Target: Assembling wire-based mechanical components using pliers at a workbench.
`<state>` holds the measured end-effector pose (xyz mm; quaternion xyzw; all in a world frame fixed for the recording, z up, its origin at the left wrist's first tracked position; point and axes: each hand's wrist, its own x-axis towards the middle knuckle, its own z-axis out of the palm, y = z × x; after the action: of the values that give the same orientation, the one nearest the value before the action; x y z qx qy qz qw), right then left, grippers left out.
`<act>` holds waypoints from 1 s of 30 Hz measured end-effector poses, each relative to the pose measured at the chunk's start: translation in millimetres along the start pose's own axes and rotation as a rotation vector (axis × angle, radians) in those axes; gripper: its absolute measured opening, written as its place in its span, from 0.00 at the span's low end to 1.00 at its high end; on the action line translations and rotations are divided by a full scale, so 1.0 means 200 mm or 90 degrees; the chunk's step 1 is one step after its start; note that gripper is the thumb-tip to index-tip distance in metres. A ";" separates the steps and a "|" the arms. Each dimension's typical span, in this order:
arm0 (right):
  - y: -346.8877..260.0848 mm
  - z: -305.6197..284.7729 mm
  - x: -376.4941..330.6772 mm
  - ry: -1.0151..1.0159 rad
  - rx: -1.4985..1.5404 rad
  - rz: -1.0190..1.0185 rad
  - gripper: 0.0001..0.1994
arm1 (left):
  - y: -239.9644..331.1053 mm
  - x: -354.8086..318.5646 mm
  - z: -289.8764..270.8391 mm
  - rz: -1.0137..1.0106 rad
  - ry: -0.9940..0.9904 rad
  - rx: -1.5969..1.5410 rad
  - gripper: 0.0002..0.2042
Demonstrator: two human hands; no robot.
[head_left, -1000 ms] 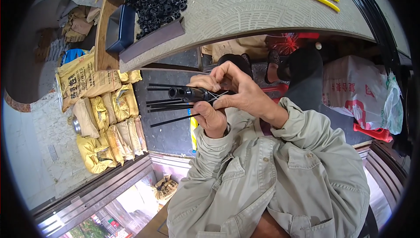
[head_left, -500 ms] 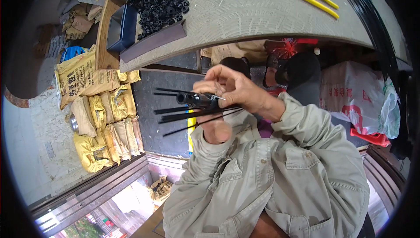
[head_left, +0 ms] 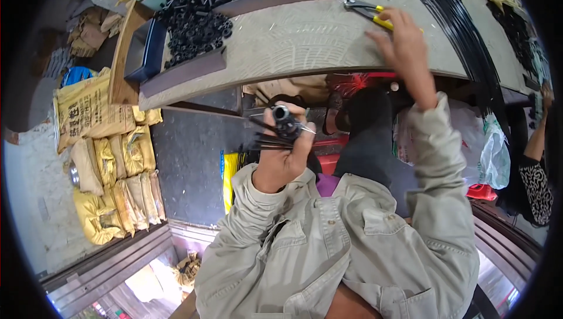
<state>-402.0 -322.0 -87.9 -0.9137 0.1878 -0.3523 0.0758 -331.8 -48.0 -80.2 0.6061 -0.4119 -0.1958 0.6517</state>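
Observation:
My left hand (head_left: 281, 163) is closed around a short black tube (head_left: 285, 120), its round open end facing up. Several thin black rods run alongside the tube, and a bit of thin silvery wire (head_left: 306, 129) sticks out near my thumb. Up on the bench, my right hand (head_left: 406, 52) reaches over the yellow-handled pincers (head_left: 359, 6), thumb and fingers apart. My fingers cover part of the handles; whether they touch them is hard to tell.
Small black tubular parts (head_left: 196, 31) lie heaped on the worktable (head_left: 287, 40) behind a grey strip (head_left: 187, 72), beside a dark blue bin (head_left: 145, 51). Long black rods (head_left: 451, 14) cross the table's right side. Sacks (head_left: 94, 110) stand left. Another person's arm (head_left: 536, 137) shows far right.
My right hand has left the tube and wire and moved up and right to the pincers. My left hand keeps the tube, now tipped more upright. The whole view has shifted slightly.

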 end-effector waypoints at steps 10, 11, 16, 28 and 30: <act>0.27 0.07 0.14 -0.134 -0.196 -0.170 0.12 | 0.00 -0.07 -0.01 0.066 -0.037 -0.003 0.09; 0.27 0.08 0.12 -0.104 -0.195 -0.181 0.13 | 0.00 -0.08 -0.02 0.065 -0.044 0.019 0.09; 0.17 0.00 0.05 -0.061 0.039 0.017 0.11 | -0.01 -0.11 -0.07 0.101 -0.036 0.068 0.09; -0.56 -0.40 -0.11 -0.171 -0.086 -0.541 0.15 | -0.06 -0.13 -0.15 0.144 -0.160 -0.038 0.09; -0.57 -0.43 -0.09 -0.191 -0.093 -0.545 0.16 | -0.07 -0.14 -0.15 0.149 -0.153 -0.025 0.10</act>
<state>-439.7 -210.6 -5.1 -0.9529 -0.1953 -0.2016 -0.1145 -321.3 -9.8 -100.7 0.5133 -0.5509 -0.1978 0.6276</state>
